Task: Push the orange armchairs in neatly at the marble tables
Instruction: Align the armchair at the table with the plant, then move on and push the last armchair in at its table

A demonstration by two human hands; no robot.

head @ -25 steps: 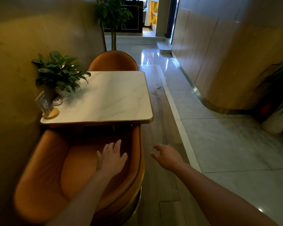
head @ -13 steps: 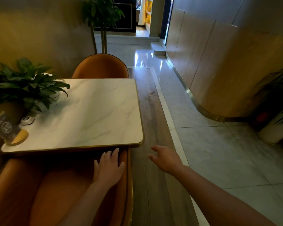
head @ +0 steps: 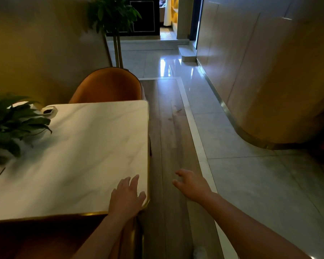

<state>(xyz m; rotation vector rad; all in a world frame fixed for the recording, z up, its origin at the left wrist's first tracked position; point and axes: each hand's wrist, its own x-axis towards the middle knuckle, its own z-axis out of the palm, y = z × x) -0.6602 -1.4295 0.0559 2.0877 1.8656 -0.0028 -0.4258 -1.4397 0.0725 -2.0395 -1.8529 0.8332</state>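
Note:
A white marble table (head: 86, 146) with a gold rim fills the left of the view. Its far side has an orange armchair (head: 108, 86) tucked against it, only the rounded back showing. The near orange armchair (head: 45, 240) lies in shadow under the table's front edge, mostly hidden. My left hand (head: 126, 197) hovers over the table's near right corner with fingers spread; whether it touches the marble I cannot tell. My right hand (head: 191, 184) hangs over the wooden floor strip, fingers relaxed, holding nothing.
A leafy potted plant (head: 11, 122) and a small white dish (head: 49, 111) stand on the table's left side. A tall potted tree (head: 114, 25) stands behind the far chair. Tiled floor (head: 241, 174) runs right, bounded by a curved wall (head: 269, 81).
The view has moved forward along the table. My left hand rose from over the near chair's seat to the table corner. The near chair now sits lower in view, further under the table.

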